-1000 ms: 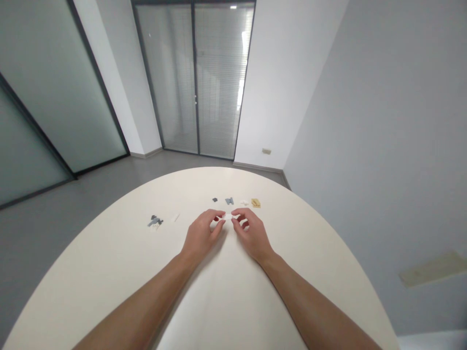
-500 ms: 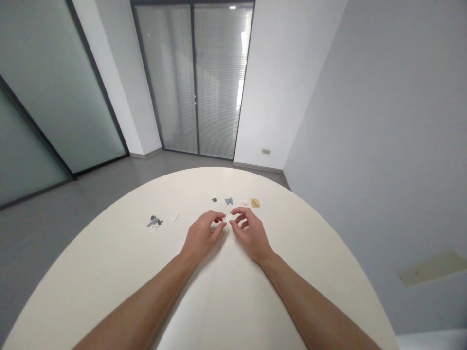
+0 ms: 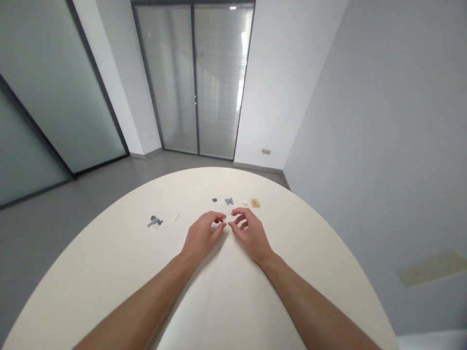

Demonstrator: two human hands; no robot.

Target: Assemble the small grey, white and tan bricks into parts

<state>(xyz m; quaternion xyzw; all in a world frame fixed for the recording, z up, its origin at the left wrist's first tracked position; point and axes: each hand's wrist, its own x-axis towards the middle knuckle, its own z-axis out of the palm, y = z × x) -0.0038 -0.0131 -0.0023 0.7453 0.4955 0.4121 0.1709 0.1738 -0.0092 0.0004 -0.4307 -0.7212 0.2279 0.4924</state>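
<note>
Gone from view is our small white piece — our left hand (image 3: 203,234) and right hand (image 3: 249,233) meet fingertip to fingertip over the table (image 3: 109,272) (whether they pinch anything, we cannot tell), curled close to work something tiny.

Two bare forearms, no sleeves in view, left hand (image 3: 201,236) and right hand (image 3: 250,234) ungloved, no rings, watch or bands seen, wrists slim, fingers long, nails short and plain, nothing worn that the view showed

Round cream table (image 3: 109,272), grey walls (image 3: 383,121)
</note>
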